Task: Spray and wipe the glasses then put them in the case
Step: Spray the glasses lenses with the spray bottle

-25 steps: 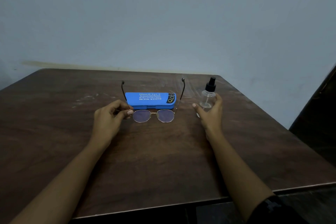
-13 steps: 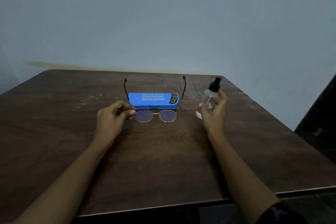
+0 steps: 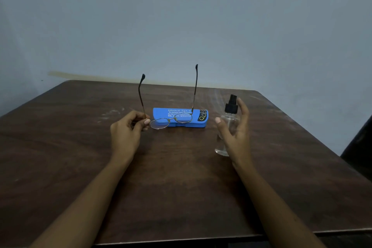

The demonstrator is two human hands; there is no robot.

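My left hand [image 3: 125, 131] pinches the thin metal-framed glasses [image 3: 171, 121] at their left hinge and holds them above the table, lenses down and tilted, temples pointing up. Behind them lies the closed blue glasses case [image 3: 199, 121] with white print. My right hand [image 3: 234, 133] grips a small clear spray bottle [image 3: 229, 125] with a black nozzle, lifted off the table to the right of the case; my forefinger stands raised beside the nozzle.
A dark brown wooden table [image 3: 181, 187] carries everything, its front edge near the bottom of the view. A plain pale wall rises behind it. A dark shape [image 3: 360, 143] sits past the table's right edge.
Both hands have risen: the glasses are lifted and tilted off the table, and the spray bottle has come up off the table and nearer to me.
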